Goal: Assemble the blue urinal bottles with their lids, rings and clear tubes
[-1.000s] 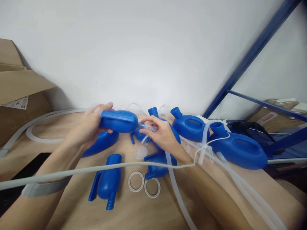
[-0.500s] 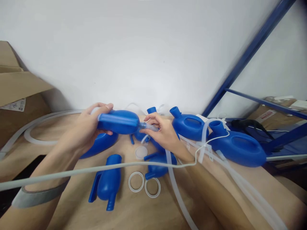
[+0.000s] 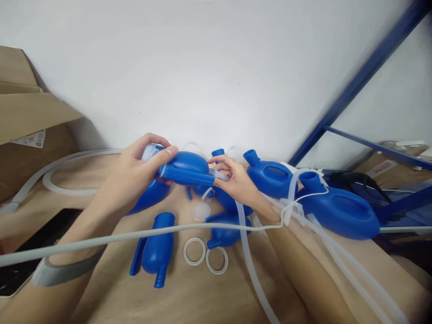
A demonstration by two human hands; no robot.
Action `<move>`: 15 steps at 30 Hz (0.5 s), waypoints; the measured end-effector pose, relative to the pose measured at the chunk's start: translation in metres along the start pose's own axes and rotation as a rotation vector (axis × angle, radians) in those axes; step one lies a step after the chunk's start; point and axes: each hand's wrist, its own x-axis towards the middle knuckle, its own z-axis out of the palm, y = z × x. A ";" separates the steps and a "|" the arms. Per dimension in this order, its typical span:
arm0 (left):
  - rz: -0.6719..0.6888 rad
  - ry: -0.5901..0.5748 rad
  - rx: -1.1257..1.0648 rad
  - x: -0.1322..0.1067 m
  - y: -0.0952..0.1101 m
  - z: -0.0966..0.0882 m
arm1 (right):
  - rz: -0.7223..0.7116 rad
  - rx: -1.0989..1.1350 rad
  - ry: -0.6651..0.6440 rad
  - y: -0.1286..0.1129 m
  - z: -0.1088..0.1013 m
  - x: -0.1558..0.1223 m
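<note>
My left hand (image 3: pixel 137 173) is wrapped round the wide end of a blue plastic bulb-shaped vessel (image 3: pixel 189 168), held level above the wooden table (image 3: pixel 101 288). My right hand (image 3: pixel 236 180) pinches the clear tube end (image 3: pixel 221 174) at the vessel's narrow spout. A clear flexible tube (image 3: pixel 251 270) runs down from that hand across the table. Below the hands lie a blue vessel (image 3: pixel 157 252) with a spout, another blue vessel (image 3: pixel 227 234), a round clear cap (image 3: pixel 201 210) and two clear rings (image 3: pixel 195 250) (image 3: pixel 216 260).
Two blue jugs with handles (image 3: pixel 270 177) (image 3: pixel 337 211) lie at the right among clear tubes. A grey cable (image 3: pixel 101 243) crosses the front. A cardboard box (image 3: pixel 23 121) stands at the left, coiled tube (image 3: pixel 60 180) beside it. Blue shelf struts (image 3: pixel 354 85) rise on the right.
My left hand has turned the blue vessel and shifted its grip over the wide end. Both hands with the vessel moved slightly right and up; my right hand stays at the spout.
</note>
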 end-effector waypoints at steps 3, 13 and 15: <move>-0.066 -0.029 -0.047 0.005 -0.006 0.000 | 0.015 -0.079 -0.051 0.000 -0.004 0.000; -0.185 -0.064 -0.235 0.019 -0.019 -0.011 | 0.071 -0.112 -0.172 -0.015 -0.036 -0.006; -0.175 -0.081 -0.270 0.019 -0.018 -0.012 | 0.071 -0.125 -0.221 -0.021 -0.038 -0.009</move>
